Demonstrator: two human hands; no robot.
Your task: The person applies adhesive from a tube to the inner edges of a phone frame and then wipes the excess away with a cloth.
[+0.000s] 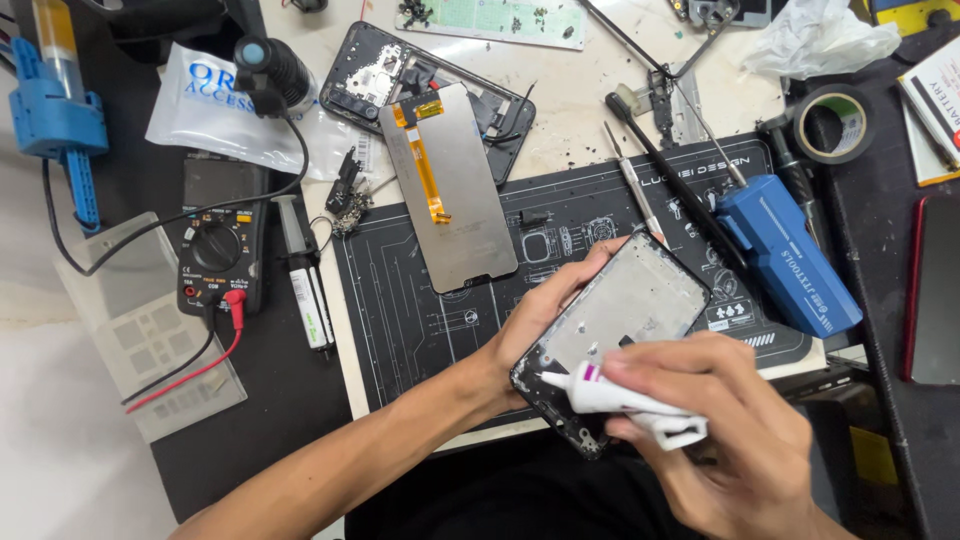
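Phone frame (625, 305) tilted over black work mat (420, 300), gripped at its near-left edge by left hand (545, 310). Right hand (720, 440) closed round white glue tube (610, 395), nozzle touching frame's lower edge. Loose screen panel (450, 190) well left of frame.

A pale worktable (590, 110) under even light, partly covered with a dark printed repair mat (420, 320).

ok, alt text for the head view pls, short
A left hand steadies a black phone frame on a dark work mat while the right hand holds a white glue tube with its nozzle at the frame's edge. A detached screen panel, multimeter and blue tool lie around.
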